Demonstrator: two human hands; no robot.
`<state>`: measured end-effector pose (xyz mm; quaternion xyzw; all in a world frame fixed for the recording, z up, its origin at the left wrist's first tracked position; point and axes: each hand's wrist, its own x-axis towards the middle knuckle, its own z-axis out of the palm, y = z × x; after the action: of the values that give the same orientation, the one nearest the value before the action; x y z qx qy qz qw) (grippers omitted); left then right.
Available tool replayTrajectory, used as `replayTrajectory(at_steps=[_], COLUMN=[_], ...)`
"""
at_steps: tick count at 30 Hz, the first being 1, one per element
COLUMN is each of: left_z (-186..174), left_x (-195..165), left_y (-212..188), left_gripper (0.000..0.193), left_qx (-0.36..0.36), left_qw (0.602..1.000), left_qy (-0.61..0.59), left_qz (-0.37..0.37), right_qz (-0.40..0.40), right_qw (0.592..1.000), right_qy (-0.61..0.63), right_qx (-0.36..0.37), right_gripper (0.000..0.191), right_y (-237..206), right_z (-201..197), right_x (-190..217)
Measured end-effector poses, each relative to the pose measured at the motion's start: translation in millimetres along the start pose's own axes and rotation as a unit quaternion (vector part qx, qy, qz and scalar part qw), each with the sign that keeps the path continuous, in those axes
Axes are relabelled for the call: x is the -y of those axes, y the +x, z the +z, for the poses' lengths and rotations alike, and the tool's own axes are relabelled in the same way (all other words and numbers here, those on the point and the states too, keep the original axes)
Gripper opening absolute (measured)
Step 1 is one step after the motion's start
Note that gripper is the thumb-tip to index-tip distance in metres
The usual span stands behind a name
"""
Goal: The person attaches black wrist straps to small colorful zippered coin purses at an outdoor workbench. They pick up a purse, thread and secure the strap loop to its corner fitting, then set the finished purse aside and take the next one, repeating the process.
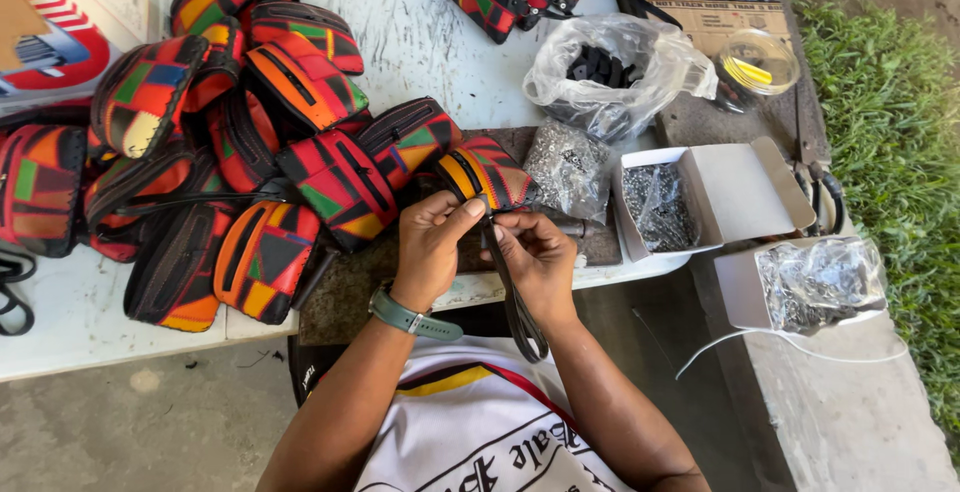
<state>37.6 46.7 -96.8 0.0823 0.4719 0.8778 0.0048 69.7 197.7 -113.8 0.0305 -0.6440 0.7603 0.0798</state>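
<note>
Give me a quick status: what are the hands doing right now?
Left hand and right hand both pinch a dark strap. Strap runs to a colourful patchwork pouch. Pile of pouches close at left.

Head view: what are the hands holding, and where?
Both hands, left and right, pinch the black strap near its top end, where it meets the colourful pouch.

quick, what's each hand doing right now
Left hand: closed, pinching the multicoloured patchwork fabric pouch at its end.
Right hand: closed on the dark narrow strap hanging from that pouch.
</note>
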Motion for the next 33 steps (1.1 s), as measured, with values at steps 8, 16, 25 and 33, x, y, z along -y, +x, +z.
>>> replayTrajectory(at_steps=[8, 16, 25, 33], left_z=[-1.8, -12.7, -22.2, 3.7], left_x=[-20.5, -28.0, -13.8, -12.0], left_y=[1.7, 3.5, -3.9, -6.2], left_gripper=[0.015, 0.027, 0.019, 0.015], left_qx=[0.062, 0.059, 0.103, 0.065], left_qw=[0.992, 0.977, 0.982, 0.996], left_qy=[0.112, 0.201, 0.155, 0.058], left_qz=[-0.006, 0.048, 0.024, 0.027], right_qz=[-0.021, -0.044, 0.012, 0.02], right_qw=[0.998, 0.976, 1.0, 0.999], right_qy=[0.048, 0.209, 0.008, 0.024], right_qx=[0.015, 0.048, 0.012, 0.008], right_gripper=[0.016, 0.022, 0.014, 0.017], right_y=[2.3, 3.2, -5.1, -2.3], right_z=[-0.8, -4.8, -0.4, 1.5], right_x=[-9.0, 5.5, 26.7, 21.9])
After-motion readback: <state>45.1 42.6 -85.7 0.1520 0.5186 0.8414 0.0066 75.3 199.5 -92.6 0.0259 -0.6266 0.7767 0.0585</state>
